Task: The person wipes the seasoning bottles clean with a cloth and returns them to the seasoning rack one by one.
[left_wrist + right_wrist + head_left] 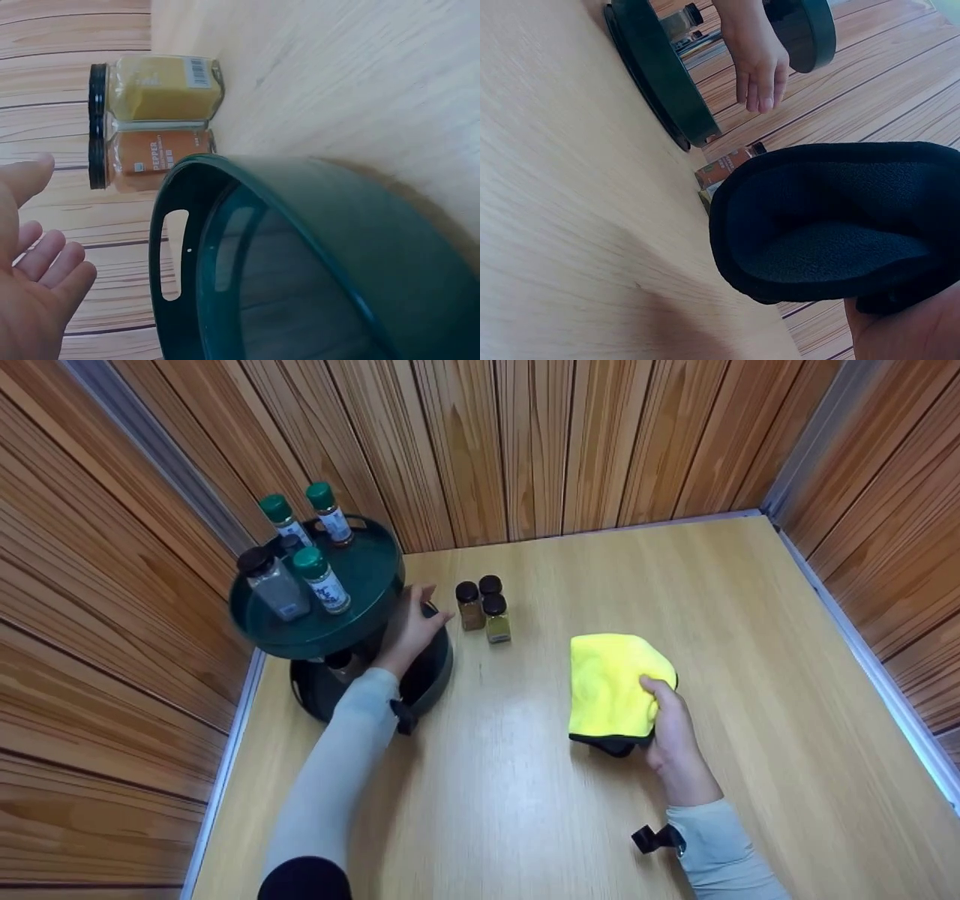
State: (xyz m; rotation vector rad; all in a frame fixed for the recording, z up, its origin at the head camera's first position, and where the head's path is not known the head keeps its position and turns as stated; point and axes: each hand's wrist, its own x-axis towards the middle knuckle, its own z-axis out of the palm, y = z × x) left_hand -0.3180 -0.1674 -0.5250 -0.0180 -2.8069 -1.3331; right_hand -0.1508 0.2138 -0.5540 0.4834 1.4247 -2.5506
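My left hand (411,631) reaches between the tiers of a dark green two-tier rack, over the lower tray (433,684). Its fingers are spread, with nothing between them; in the left wrist view the palm and fingers (69,279) show beside the tray's wall (352,225) with its slotted handle. My right hand (673,735) grips a folded cloth (611,686), bright yellow on top with dark edging, thumb over its right side. From the right wrist, the cloth's dark grey underside (840,240) shows, held above the table.
On the upper tray (371,559) stand three green-capped bottles (328,589) and a larger dark-capped jar (279,589). A jar (343,664) sits in the lower tray, partly hidden. Right of the rack, three dark-capped spice jars (497,626) cluster on the table. Wood-panelled walls (525,450) enclose the table.
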